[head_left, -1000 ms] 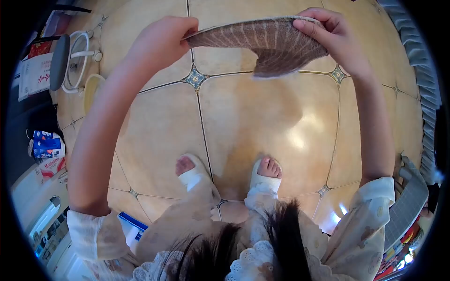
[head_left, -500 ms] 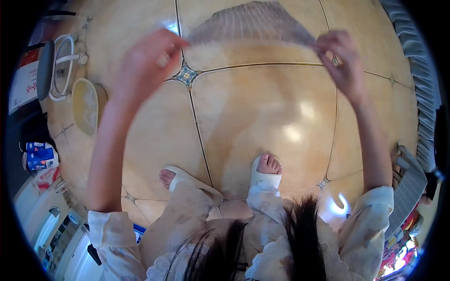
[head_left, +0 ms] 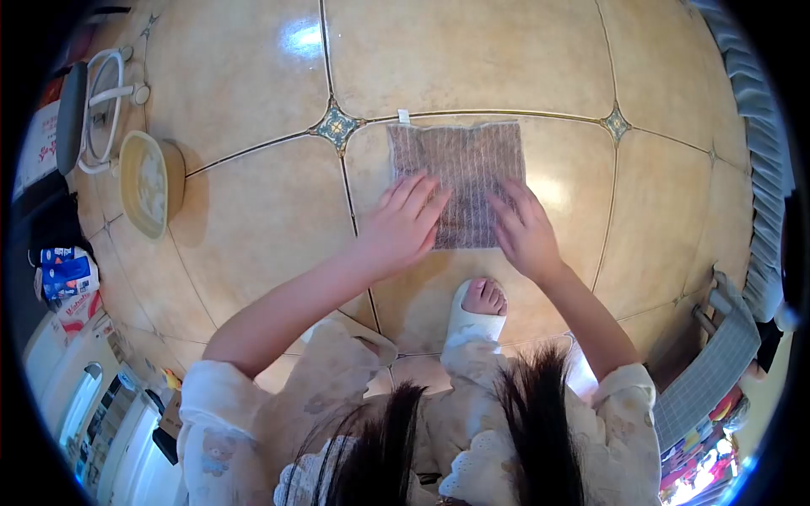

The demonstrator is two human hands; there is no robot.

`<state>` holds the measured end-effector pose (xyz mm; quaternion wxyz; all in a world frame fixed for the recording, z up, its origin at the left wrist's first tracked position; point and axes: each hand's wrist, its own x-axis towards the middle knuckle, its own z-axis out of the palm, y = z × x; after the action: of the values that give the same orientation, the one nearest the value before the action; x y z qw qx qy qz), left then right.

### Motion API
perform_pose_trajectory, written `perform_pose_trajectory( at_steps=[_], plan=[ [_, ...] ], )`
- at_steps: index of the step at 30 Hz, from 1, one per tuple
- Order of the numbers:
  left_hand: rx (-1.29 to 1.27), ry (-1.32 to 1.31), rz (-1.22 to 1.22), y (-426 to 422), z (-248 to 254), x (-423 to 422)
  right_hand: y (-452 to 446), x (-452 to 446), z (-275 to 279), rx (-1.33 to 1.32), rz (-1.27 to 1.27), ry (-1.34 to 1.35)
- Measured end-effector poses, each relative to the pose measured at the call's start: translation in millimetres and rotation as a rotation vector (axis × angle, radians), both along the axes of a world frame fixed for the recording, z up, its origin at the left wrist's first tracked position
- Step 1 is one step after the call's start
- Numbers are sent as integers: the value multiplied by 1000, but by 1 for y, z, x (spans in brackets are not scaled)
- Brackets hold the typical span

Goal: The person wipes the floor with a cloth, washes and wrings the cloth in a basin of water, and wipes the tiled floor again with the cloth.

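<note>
A brown striped cloth [head_left: 460,152] lies spread on the tiled floor in front of my feet, with a small white tag at its far left edge. My left hand [head_left: 403,223] is over the cloth's left near part, its fingers spread. Over the right side is my right hand [head_left: 525,228], fingers apart and slightly blurred. Neither hand grips anything. Whether the fingertips press on the cloth is hard to tell.
A yellow basin [head_left: 173,181] with whitish contents stands on the floor at the left, beside a white-framed chair [head_left: 114,101]. Blue-white packages [head_left: 69,274] lie at the far left. A grey curtain [head_left: 751,126] hangs at the right, above a checked grey cloth [head_left: 713,363].
The cloth has gone from being stretched in the air between both hands to lying on the floor. Both hands have let go of its edges and come down closer together.
</note>
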<state>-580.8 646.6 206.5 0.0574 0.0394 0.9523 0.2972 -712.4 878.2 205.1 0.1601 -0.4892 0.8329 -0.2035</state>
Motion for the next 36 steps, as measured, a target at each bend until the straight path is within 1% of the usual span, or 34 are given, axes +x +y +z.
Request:
perform_pose_trajectory(
  at_steps=[1,4,7,9,14,18,21,25,29,33,36],
  plan=[
    [-63,42,58,7,-3,-10,-15,2,-6,-23,-38,23],
    [-221,19,156,24,-24,-30,-39,13,-29,37,-120,113],
    [-148,-76,446,54,-43,-30,-40,26,-60,108,-211,142],
    [-149,-59,493,74,-63,-18,-37,27,-69,164,-202,167],
    [-161,-32,540,72,-71,-31,-47,6,-65,235,-261,234],
    [-117,47,545,38,-72,-70,-76,-25,-70,263,-307,320],
    [-81,88,543,1,-74,-99,-107,-51,-75,223,-303,356],
    [-126,185,571,-57,-84,-128,-164,-83,-82,202,-274,419],
    [-220,305,630,-127,-101,-141,-234,-107,-103,106,-236,492],
    [-289,303,727,-203,-107,-121,-321,-105,-114,48,-144,512],
    [-547,338,825,-251,-101,-89,-386,-81,-114,22,-38,513]
  ],
)
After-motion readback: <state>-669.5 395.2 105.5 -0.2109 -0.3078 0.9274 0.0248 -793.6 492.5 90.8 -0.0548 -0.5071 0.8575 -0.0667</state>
